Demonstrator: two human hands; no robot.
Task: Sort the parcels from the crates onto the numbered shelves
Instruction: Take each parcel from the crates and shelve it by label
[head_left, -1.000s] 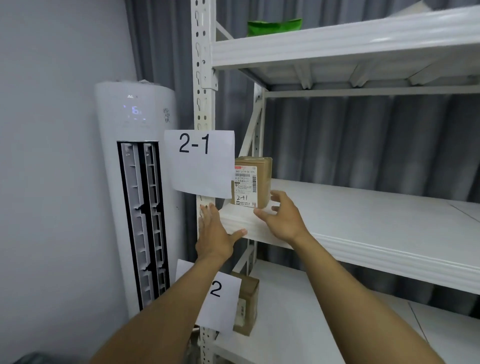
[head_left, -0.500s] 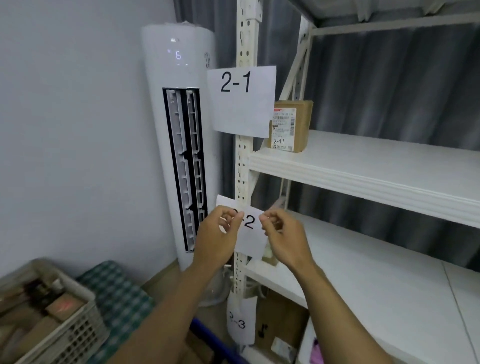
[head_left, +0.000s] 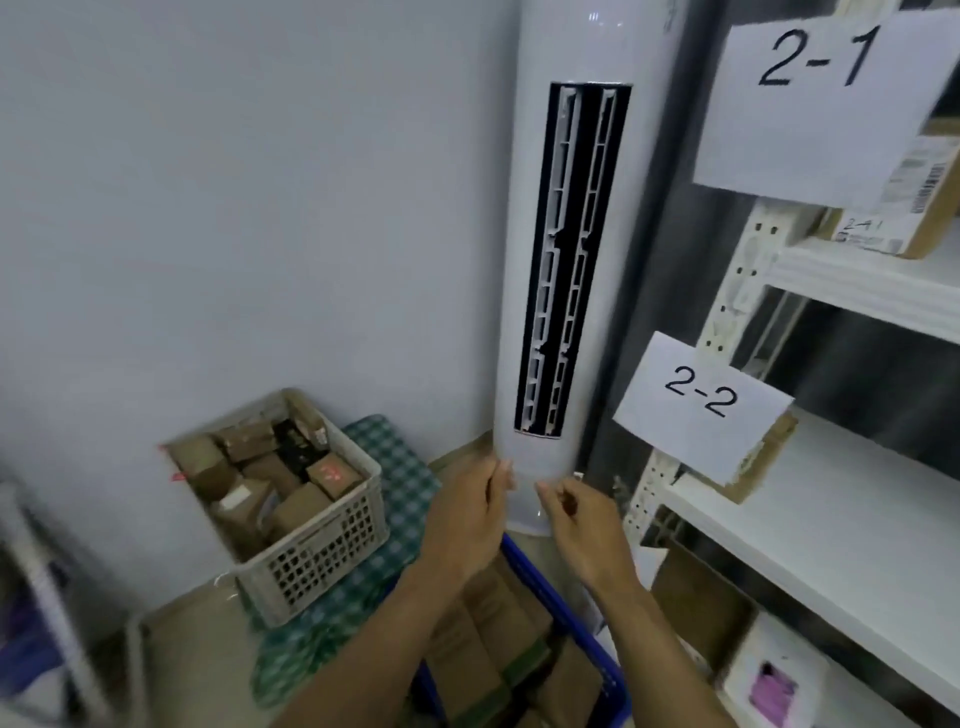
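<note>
Left hand and right hand hang close together, a narrow gap between their fingertips, low in front of the foot of a white tower air conditioner. Both have loosely curled fingers and, as far as the blur lets me judge, neither has hold of anything.

Directly beneath the forearms is a blue crate packed with plain brown cardboard parcels, some with dark green tape across them. To the left, a white slotted crate sits on a green checked cloth; it is heaped with more brown boxes, one of which carries red marks too smeared to read.

On the right stands a white metal rack with a perforated upright. A paper sign printed "2-1" hangs beside the upper shelf, where one parcel stands at the shelf's left end; its white shipping label shows a barcode and a handwritten "2-1". A smaller sign reading "2-2" hangs beside the next shelf down, with a brown parcel partly hidden behind it.

Behind the crates is a plain pale grey wall, and a dark grey curtain hangs behind the rack.
</note>
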